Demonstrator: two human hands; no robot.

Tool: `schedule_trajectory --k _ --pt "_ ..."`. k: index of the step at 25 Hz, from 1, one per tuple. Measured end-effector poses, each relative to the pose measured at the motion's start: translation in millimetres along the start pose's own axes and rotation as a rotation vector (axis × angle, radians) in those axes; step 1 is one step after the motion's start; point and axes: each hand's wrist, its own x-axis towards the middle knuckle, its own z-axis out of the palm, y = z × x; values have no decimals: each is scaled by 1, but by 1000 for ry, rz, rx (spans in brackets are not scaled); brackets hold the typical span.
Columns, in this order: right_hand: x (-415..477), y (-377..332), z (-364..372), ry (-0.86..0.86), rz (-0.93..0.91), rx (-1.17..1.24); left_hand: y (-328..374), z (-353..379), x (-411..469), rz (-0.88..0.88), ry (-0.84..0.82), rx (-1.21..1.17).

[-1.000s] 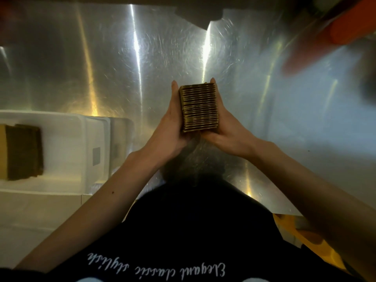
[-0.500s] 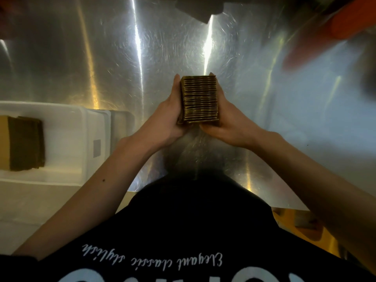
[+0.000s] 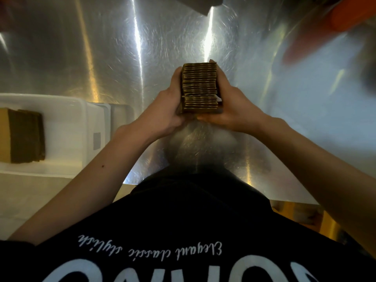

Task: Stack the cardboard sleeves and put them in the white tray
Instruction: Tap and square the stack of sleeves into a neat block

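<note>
Sleeves (image 3: 199,88) sit squared into a stack, clamped between our left hand (image 3: 164,110) and right hand (image 3: 234,110) above the steel table (image 3: 101,47). One batch (image 3: 24,135) already lies in the tray (image 3: 67,110) at left; we judge this stack goes there next.

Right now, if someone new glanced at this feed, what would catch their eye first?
First, the stack of cardboard sleeves at centre frame, pressed between the left hand and right hand above the shiny steel table. Next, the white tray at the left edge, already holding another pile of sleeves.
</note>
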Motion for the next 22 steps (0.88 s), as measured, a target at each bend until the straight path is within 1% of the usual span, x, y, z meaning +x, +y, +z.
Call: schedule_trajectory --k 5,11,15,18,22 --pt "2 -3 2 14 -9 -36 -5 3 0 34 3 30" --pt "0 -4 7 -13 -2 -49 -1 6 -3 -6 21 26" --pt "-2 -6 5 14 -18 -49 3 4 -2 2 30 30" --pt "-5 -8 6 -19 9 -27 4 6 -4 -29 -9 1" --pt "-7 -12 11 -15 6 2 1 10 -6 -32 25 -49"
